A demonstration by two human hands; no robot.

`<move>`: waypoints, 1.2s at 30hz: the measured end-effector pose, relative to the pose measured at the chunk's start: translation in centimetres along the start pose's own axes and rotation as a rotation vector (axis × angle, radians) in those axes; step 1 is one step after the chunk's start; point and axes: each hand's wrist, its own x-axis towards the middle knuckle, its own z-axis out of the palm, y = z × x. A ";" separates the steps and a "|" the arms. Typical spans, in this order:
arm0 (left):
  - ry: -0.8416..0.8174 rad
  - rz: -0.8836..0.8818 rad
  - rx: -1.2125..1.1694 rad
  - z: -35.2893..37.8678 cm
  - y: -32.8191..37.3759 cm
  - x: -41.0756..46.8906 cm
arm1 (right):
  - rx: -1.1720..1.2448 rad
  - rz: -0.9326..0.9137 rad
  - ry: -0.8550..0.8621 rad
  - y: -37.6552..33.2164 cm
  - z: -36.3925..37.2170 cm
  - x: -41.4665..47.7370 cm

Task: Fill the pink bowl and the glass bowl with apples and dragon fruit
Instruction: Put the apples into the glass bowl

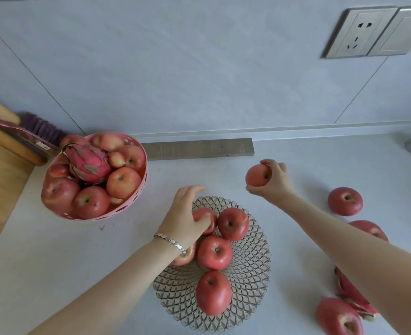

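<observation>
The pink bowl (140, 182), perforated with round holes, is sitting at the left of the pale desk (54, 250), close to the wall. It is holding a heap of red and yellow-red apples, and one dragon fruit (88, 164) is lying on top of them, near the bowl's far-left side. The heap is rising above the rim.

The glass bowl (252, 274), cut in a diamond lattice, is standing in the middle of the desk, nearer the person. Five apples are showing in it: one at the near side (213, 293), one in the centre (214, 252), one toward the far right (233, 223), one partly hidden under the left wrist (184, 258), and one at the far side (208, 220).

The left hand (186, 213), wearing a silver bracelet (170, 243), is reaching into the glass bowl, its thumb and fingers curling around that far apple and touching it. The right hand (273, 181) is hovering above the desk beyond the glass bowl, grasping a pale red apple (256, 176) between thumb and fingers.

Loose on the desk at the right, three more apples are lying: one well apart (345, 201), one half hidden behind the right forearm (368, 229), one at the lower edge (338, 317). A second dragon fruit (351, 296) is lying beside the last, mostly covered by the forearm.

A small label is showing on the pink-handled brush (30, 139) at the far left, but its writing is too small to read.
</observation>
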 end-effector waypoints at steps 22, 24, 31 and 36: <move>0.041 -0.194 0.071 2.2 -5.7 -12.8 | -0.212 0.042 -0.381 -0.2 8.4 -19.7; 0.039 -0.187 0.107 2.7 -6.0 -12.6 | -0.183 0.056 -0.328 -0.1 9.2 -19.9; -0.045 -0.135 0.242 3.0 -6.3 -12.2 | -0.159 0.005 -0.268 0.3 9.7 -20.2; -0.125 -0.152 0.215 3.2 -5.8 -12.0 | -0.182 -0.024 -0.346 1.0 8.7 -19.8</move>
